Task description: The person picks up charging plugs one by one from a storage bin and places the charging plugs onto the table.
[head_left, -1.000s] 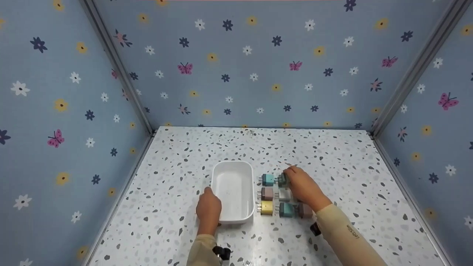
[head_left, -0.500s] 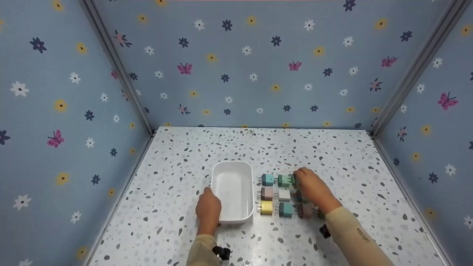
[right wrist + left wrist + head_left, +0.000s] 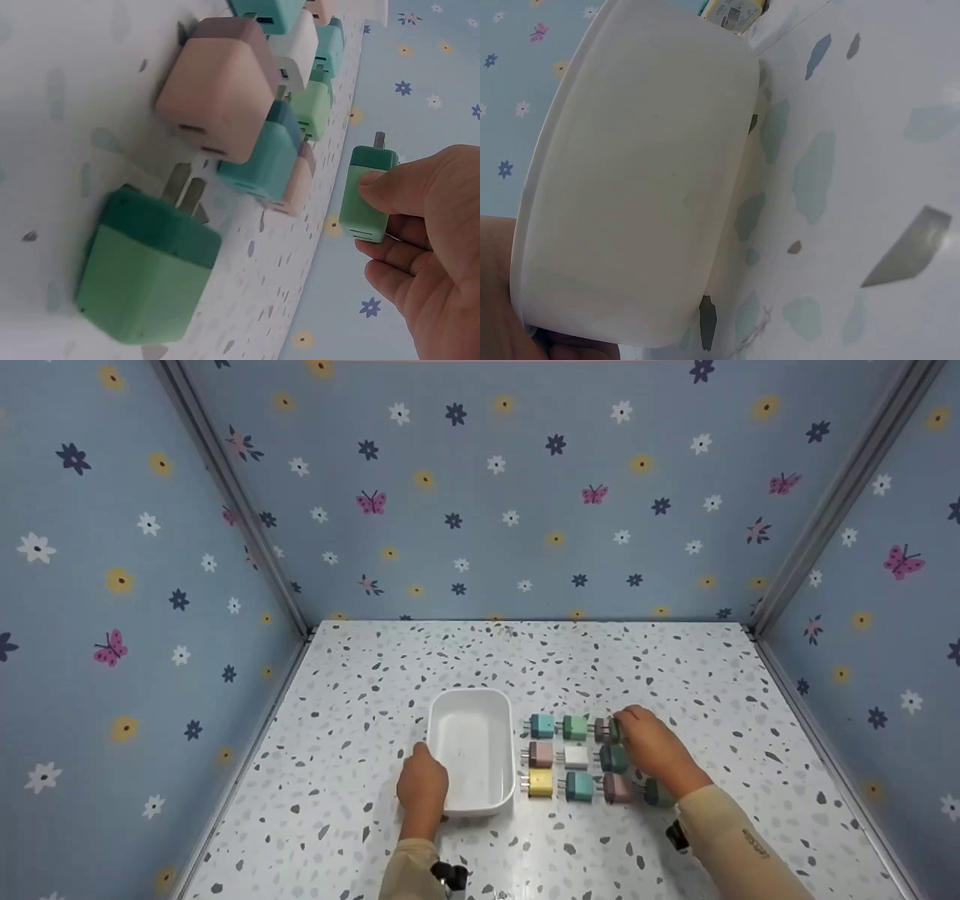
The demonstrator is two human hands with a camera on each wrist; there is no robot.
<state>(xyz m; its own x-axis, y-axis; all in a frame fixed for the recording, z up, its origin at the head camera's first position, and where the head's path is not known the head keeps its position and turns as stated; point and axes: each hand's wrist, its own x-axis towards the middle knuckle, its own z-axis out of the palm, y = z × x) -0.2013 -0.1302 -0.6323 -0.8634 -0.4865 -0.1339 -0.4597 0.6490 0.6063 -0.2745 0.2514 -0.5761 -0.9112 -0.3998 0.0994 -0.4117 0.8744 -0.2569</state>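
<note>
My left hand [image 3: 422, 784] grips the left wall of a white rectangular tub [image 3: 472, 811]. In the left wrist view the tub's outer wall [image 3: 645, 172] fills much of the frame, with fingers partly hidden beneath the rim. My right hand [image 3: 656, 746] pinches a green plug charger [image 3: 367, 193] between thumb and fingers, its prongs pointing up in the right wrist view. In the head view this charger is partly covered by the hand, beside a pink charger [image 3: 602, 730]. Closer to me than the right hand lies another green charger [image 3: 658, 793].
Chargers stand in rows right of the tub, including a blue one [image 3: 542, 726], a white one [image 3: 576, 757], a yellow one [image 3: 539, 783] and a dark teal one [image 3: 613, 758]. Flower-patterned walls [image 3: 480, 547] enclose the speckled table [image 3: 375, 675].
My right hand has shifted rightward, and the light green, pink, dark teal and nearer green chargers have come into view. My left hand stays on the tub.
</note>
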